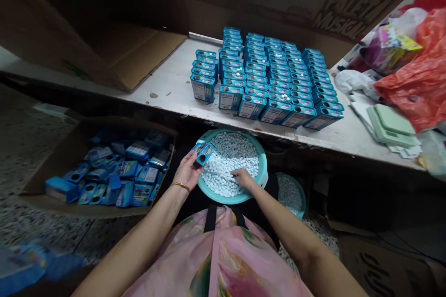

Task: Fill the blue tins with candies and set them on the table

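Note:
My left hand (188, 170) is closed around small blue candy boxes (205, 153), held over the left rim of a turquoise basin (264, 160). Small white candies (223, 181) fill the basin, which sits at my lap. Fingers bent, my right hand (243, 179) dips into the candies near the basin's right side; its fingertips are partly hidden, so what they hold cannot be made out. On the bench ahead stand rows of upright blue candy boxes (251, 106), some with white candies lying on top.
Left of me a cardboard carton (38, 188) holds loose blue boxes. A second basin (302, 195) of candies stands lower right. A large cardboard box (114, 67) is on the white bench (167, 88). A pale green scale (393, 125) and red plastic bags (411, 88) lie at right.

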`<state>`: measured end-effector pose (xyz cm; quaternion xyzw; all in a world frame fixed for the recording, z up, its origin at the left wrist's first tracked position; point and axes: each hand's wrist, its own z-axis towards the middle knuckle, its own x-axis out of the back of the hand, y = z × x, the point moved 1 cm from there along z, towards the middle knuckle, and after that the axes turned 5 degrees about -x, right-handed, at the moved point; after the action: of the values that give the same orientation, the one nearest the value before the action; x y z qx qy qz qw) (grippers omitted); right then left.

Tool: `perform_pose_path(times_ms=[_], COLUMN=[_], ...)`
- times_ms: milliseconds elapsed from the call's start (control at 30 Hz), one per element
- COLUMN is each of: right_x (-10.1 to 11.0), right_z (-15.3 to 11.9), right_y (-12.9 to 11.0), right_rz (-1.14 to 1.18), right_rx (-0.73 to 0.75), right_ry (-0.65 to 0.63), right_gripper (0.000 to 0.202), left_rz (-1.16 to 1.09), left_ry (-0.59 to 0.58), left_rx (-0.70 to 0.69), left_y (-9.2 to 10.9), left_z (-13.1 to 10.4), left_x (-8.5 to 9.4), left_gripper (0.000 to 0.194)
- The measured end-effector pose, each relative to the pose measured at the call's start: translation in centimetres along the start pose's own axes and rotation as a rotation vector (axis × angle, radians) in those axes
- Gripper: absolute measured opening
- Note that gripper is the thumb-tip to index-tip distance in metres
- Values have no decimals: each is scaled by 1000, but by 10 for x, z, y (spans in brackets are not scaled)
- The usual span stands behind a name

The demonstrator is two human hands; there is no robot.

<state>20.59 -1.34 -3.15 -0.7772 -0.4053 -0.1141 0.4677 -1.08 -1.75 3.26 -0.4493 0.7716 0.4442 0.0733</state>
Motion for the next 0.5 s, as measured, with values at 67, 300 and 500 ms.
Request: perform_pose_path(times_ms=[67, 300, 500], right_x=[15, 82, 105], right_z=[-5, -43, -52], right_y=[6, -18, -64], right_rz=[67, 103, -111], right_rx=[20, 59, 175], right_ry=[-32, -81, -154], right_gripper=[36, 38, 32], left_rz=[-2, -23, -9], left_ry=[-5, 7, 27], left_rx=[2, 48, 90], left_y=[0, -19, -39], left_z=[0, 2, 5], left_x=[-2, -14, -15], left_gripper=[18, 26, 26])
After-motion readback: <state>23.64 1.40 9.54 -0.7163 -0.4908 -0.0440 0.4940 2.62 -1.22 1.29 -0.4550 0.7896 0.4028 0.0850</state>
